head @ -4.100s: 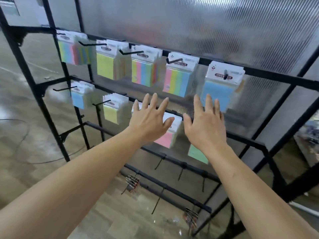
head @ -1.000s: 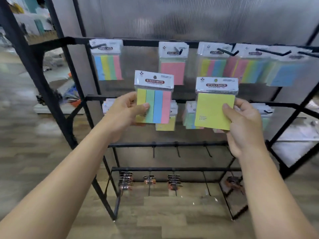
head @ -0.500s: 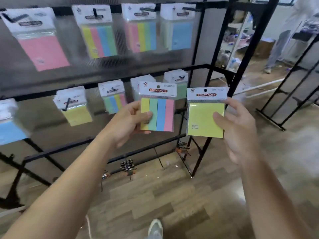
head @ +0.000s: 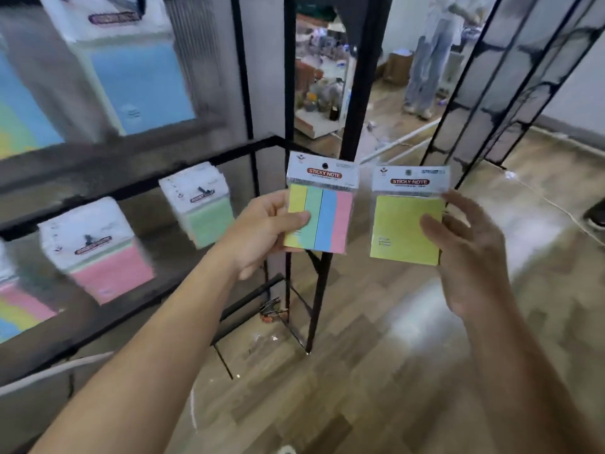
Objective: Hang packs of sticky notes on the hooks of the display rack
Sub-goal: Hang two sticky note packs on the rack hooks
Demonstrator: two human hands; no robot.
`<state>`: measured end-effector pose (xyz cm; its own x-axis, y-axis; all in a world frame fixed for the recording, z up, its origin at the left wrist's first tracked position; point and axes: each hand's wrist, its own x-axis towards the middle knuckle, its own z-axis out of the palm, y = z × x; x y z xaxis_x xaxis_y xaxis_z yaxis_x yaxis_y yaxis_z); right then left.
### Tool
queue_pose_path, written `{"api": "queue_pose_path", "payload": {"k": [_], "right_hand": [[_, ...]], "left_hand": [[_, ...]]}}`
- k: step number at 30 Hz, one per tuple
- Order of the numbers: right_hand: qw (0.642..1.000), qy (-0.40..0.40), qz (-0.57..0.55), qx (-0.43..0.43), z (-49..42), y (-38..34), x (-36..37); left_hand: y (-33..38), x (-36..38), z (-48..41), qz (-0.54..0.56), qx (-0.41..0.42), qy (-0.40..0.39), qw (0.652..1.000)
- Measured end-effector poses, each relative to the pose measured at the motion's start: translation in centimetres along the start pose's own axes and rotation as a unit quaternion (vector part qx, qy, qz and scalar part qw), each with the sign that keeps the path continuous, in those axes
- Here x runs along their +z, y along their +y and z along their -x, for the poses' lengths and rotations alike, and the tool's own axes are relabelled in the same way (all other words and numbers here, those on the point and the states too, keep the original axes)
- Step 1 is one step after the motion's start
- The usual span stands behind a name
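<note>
— Head view, biggest first: what do we have?
— We see the display rack (head: 289,93) filling the left half, with thin black metal tubes and a ribbed translucent panel behind them. Glossy wood-look planks of floor (head: 376,371) run along the bottom and right.
— What about the hanging packs?
— They're smeared by blur: blue (head: 140,83) at upper left, pink (head: 111,270) and green (head: 209,217) lower down. Their hooks are dark smudges.
— And our hands?
— At centre our left hand (head: 262,237) grasps a striped pack (head: 322,221), thumb across the front and fingers hidden behind. Our right hand (head: 471,257) pinches a plain yellow pack (head: 399,231) at its right edge. Both packs are flat, film-wrapped squares held off the hooks, in front of the rack's end post.
— Any writing?
— We read "STICKY NOTE" on a red oval on each white header. The small print is illegible.
</note>
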<state>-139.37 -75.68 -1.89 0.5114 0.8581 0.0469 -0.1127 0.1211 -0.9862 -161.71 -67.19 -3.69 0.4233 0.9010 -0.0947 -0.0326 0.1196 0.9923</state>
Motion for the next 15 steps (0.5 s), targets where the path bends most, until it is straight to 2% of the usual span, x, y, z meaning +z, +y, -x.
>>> {"api": "queue_pose_path", "payload": {"k": [8, 15], "right_hand": [[0.997, 0.079, 0.002, -0.019, -11.2, -1.3, -6.7], [0.993, 0.110, 0.002, -0.049, -23.1, -2.6, -16.1]], "left_hand": [[1.3, 8.7, -12.9, 0.011, -0.003, -0.085, 0.996], [1.6, 18.8, -24.5, -0.004, 0.016, -0.081, 0.997]]}}
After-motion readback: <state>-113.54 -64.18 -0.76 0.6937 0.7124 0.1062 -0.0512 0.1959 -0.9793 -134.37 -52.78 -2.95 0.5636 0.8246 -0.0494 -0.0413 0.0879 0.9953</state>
